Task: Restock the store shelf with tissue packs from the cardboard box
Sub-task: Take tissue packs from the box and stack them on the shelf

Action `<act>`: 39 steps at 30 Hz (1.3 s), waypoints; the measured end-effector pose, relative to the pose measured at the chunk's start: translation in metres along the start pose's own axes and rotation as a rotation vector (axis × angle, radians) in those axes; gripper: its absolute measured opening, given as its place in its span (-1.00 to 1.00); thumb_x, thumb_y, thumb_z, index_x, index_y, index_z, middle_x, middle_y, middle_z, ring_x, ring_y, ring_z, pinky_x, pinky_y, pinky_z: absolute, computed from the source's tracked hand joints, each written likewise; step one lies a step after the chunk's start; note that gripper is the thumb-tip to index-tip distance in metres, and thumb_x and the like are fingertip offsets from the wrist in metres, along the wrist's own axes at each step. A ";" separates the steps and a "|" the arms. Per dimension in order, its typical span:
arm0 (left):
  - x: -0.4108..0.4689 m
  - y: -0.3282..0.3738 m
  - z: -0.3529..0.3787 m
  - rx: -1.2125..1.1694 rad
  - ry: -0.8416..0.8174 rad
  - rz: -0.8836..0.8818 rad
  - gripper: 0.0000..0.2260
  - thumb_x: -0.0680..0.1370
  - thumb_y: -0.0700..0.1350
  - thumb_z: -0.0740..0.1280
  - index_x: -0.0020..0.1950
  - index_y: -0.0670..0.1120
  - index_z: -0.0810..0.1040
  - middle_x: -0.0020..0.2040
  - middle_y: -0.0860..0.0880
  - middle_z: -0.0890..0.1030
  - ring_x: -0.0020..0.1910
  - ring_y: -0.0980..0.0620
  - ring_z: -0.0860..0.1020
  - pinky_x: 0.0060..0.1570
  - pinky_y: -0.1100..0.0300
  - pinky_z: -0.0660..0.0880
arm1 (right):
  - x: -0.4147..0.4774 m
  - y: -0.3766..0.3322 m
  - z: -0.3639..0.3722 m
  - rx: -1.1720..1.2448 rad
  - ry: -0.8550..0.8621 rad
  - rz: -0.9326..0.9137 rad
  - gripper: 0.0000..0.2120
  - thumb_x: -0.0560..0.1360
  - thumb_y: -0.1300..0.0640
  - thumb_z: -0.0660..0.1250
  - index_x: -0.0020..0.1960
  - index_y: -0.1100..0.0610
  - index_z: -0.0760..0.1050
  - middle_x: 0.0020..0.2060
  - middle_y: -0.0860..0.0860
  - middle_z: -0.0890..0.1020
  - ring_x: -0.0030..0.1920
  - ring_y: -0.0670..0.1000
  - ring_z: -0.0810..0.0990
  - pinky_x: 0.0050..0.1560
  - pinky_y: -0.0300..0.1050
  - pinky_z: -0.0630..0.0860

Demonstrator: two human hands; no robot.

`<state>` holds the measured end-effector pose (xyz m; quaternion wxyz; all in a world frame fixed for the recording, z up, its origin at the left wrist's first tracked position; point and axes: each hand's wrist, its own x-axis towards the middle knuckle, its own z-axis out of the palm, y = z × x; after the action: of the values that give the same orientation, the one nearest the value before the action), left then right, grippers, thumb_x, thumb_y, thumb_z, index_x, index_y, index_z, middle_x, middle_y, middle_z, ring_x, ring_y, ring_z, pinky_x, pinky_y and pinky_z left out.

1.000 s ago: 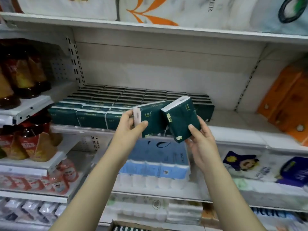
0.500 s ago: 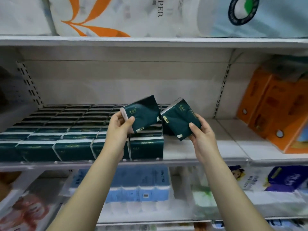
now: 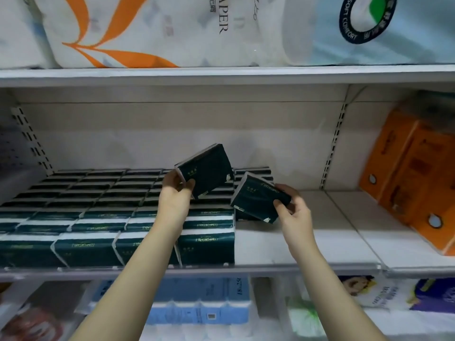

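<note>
While both hands hover over the shelf [image 3: 307,244], the left hand [image 3: 176,195] pinches a dark green tissue pack [image 3: 209,171] by its corner, tilted above the stocked rows [image 3: 98,217]. The right hand [image 3: 295,215] grips a second tissue pack [image 3: 258,198] just beside the rows' right end; orange boxes [image 3: 413,180] sit at the shelf's right edge.

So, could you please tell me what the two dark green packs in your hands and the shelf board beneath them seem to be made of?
Left pack and right pack: probably thin plastic film wrap, faintly glossy, judging by the sheen and white crimped ends. Shelf board: likely painted metal, smooth off-white, given its thin edge and slotted uprights; I cannot be sure.
</note>
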<state>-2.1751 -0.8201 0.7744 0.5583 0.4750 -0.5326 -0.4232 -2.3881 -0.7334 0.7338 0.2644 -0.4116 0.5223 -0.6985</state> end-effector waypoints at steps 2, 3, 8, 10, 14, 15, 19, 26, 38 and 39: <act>0.003 -0.005 0.001 -0.011 0.001 -0.015 -0.81 0.61 -0.22 0.27 0.21 -0.06 0.43 0.13 -0.09 0.58 0.11 -0.09 0.55 0.22 -0.03 0.47 | 0.004 0.003 0.002 -0.016 -0.013 -0.015 -0.66 0.57 0.36 0.24 0.12 -0.06 0.53 0.07 -0.05 0.63 0.05 -0.17 0.59 -0.03 -0.39 0.52; 0.004 -0.008 0.001 -0.024 0.004 -0.026 -0.82 0.61 -0.22 0.27 0.18 -0.03 0.43 0.12 -0.08 0.57 0.13 -0.09 0.54 0.22 -0.01 0.46 | 0.006 0.004 0.001 -0.019 -0.011 -0.021 -0.65 0.57 0.36 0.24 0.13 -0.06 0.53 0.08 -0.05 0.63 0.05 -0.17 0.59 -0.02 -0.38 0.52; 0.007 -0.016 0.001 -0.060 0.024 -0.055 -0.82 0.60 -0.22 0.29 0.00 0.07 0.42 0.04 -0.01 0.57 0.07 -0.03 0.53 0.11 0.09 0.42 | 0.013 0.009 -0.007 -0.076 -0.014 -0.078 -0.60 0.54 0.41 0.24 0.08 -0.09 0.55 0.10 -0.01 0.62 0.09 -0.15 0.58 0.06 -0.28 0.54; 0.007 -0.017 0.002 -0.066 0.020 -0.063 -0.82 0.59 -0.22 0.30 -0.01 0.07 0.43 0.00 0.04 0.57 0.05 0.00 0.53 0.09 0.12 0.41 | 0.015 0.014 -0.011 -0.115 -0.006 -0.095 -0.59 0.52 0.44 0.23 0.08 -0.05 0.56 0.13 0.01 0.60 0.14 -0.07 0.56 0.15 -0.16 0.53; 0.008 -0.019 0.001 -0.073 0.014 -0.070 -0.84 0.59 -0.22 0.31 0.08 0.01 0.44 0.02 0.04 0.57 0.06 0.00 0.54 0.11 0.12 0.42 | 0.016 0.023 -0.009 -0.222 -0.056 -0.095 -0.57 0.51 0.46 0.22 0.15 -0.01 0.53 0.14 -0.06 0.57 0.19 -0.09 0.53 0.27 -0.04 0.50; 0.008 -0.020 0.001 -0.067 0.012 -0.064 -0.84 0.59 -0.22 0.31 0.09 0.00 0.44 0.02 0.04 0.57 0.05 0.01 0.54 0.10 0.13 0.42 | 0.015 0.026 -0.007 -0.240 -0.076 -0.078 -0.54 0.51 0.46 0.22 0.18 -0.04 0.50 0.14 -0.08 0.56 0.19 -0.11 0.53 0.29 -0.02 0.49; 0.006 -0.021 0.001 -0.055 -0.007 -0.047 -0.81 0.59 -0.22 0.31 0.11 0.02 0.43 0.03 0.06 0.57 0.01 0.08 0.53 0.04 0.19 0.42 | 0.011 0.039 0.002 -0.227 -0.083 0.002 -0.34 0.49 0.41 0.29 0.43 -0.12 0.24 0.28 -0.06 0.46 0.30 -0.05 0.47 0.36 -0.06 0.43; 0.007 -0.020 0.002 -0.109 0.017 -0.081 -0.79 0.58 -0.24 0.32 0.18 -0.03 0.45 0.08 0.03 0.58 0.10 0.01 0.54 0.13 0.16 0.42 | 0.021 0.044 -0.003 -0.230 -0.166 0.244 -0.47 0.50 0.27 0.41 0.38 0.04 0.29 0.13 -0.05 0.56 0.19 0.00 0.54 0.04 -0.34 0.47; 0.003 -0.017 0.003 -0.033 -0.001 -0.049 -0.79 0.59 -0.21 0.32 0.16 0.01 0.42 0.01 0.13 0.53 0.10 0.03 0.49 0.11 0.17 0.36 | 0.021 0.049 0.003 -0.633 -0.214 0.203 -0.20 0.41 0.16 0.51 0.48 0.13 0.09 -0.08 -0.05 0.51 -0.06 -0.03 0.49 -0.24 -0.40 0.36; 0.002 -0.016 0.003 -0.033 -0.003 -0.048 -0.79 0.59 -0.21 0.32 0.15 0.02 0.41 0.00 0.13 0.52 0.09 0.03 0.49 0.11 0.17 0.36 | 0.021 0.049 0.003 -0.638 -0.221 0.207 -0.20 0.41 0.15 0.52 0.47 0.13 0.11 -0.07 -0.04 0.51 -0.02 0.00 0.52 -0.22 -0.38 0.38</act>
<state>-2.1772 -0.8250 0.7589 0.5549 0.4777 -0.5149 -0.4458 -2.3997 -0.7676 0.6939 0.2468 -0.4914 0.7213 -0.4212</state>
